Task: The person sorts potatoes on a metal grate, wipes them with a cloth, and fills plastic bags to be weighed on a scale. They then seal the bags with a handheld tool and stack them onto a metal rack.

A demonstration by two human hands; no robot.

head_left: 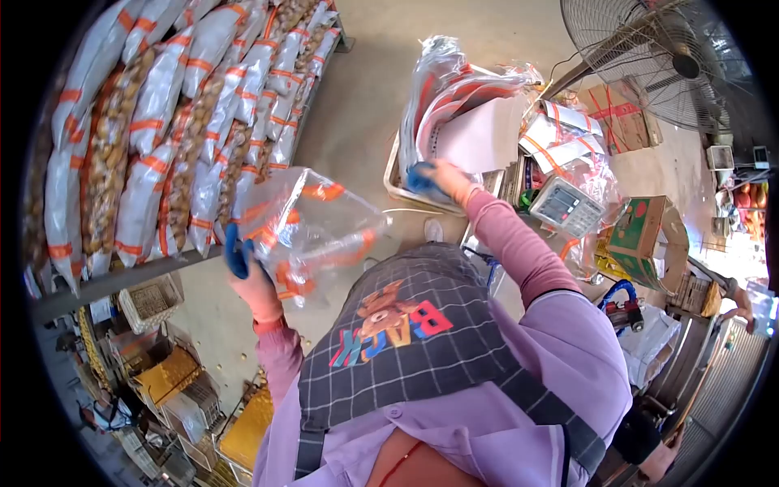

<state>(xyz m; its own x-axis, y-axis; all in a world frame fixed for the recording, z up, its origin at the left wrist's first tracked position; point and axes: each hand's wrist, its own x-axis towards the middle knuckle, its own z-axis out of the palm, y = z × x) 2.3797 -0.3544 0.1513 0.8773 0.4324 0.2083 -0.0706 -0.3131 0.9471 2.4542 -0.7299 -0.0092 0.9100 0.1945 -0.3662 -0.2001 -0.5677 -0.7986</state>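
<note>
A person in a lilac top and checked apron reaches forward with both arms. The left hand [243,272], its fingers covered in blue, is at 9 o'clock, closed around the edge of an empty clear plastic bag with orange bands [316,223], held up in the air near centre. The right hand [441,177], also blue at the fingers, is at 12 o'clock, touching a pile of empty bags [454,89] in a tray [394,188]; whether it grips them cannot be told. A digital scale [565,207] sits at 2 o'clock. Rows of filled bags [162,122] lie on a rack at 10 o'clock.
</note>
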